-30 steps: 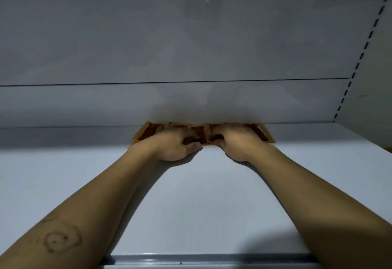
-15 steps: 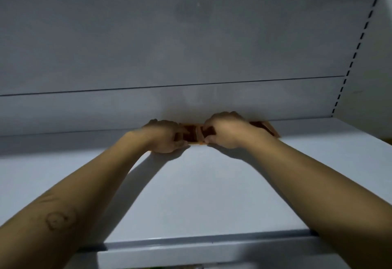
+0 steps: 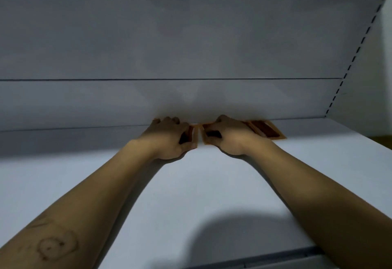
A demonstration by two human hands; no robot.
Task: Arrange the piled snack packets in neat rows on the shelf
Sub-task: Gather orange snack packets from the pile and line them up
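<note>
The fingers of the left hand are bent down over a flat orange plastic snack packet with a dark brown panel, and the thumb lies along its near edge, so the hand grips it; only the packet's right strip shows past the knuckles. The fingers of the right hand are curled onto a second orange packet just beside the first, holding it at its left part, with a narrow gap between the two packets. To the right of that wrist a third orange packet lies flat, partly under the hand. All three sit in a line at the very back of the pale grey shelf board, close to the grey back panel. Both bare forearms reach in over the board; the left one bears a drawn dark ring mark. A slotted upright strip runs up the right corner, and a grey front rail edges the shelf.
</note>
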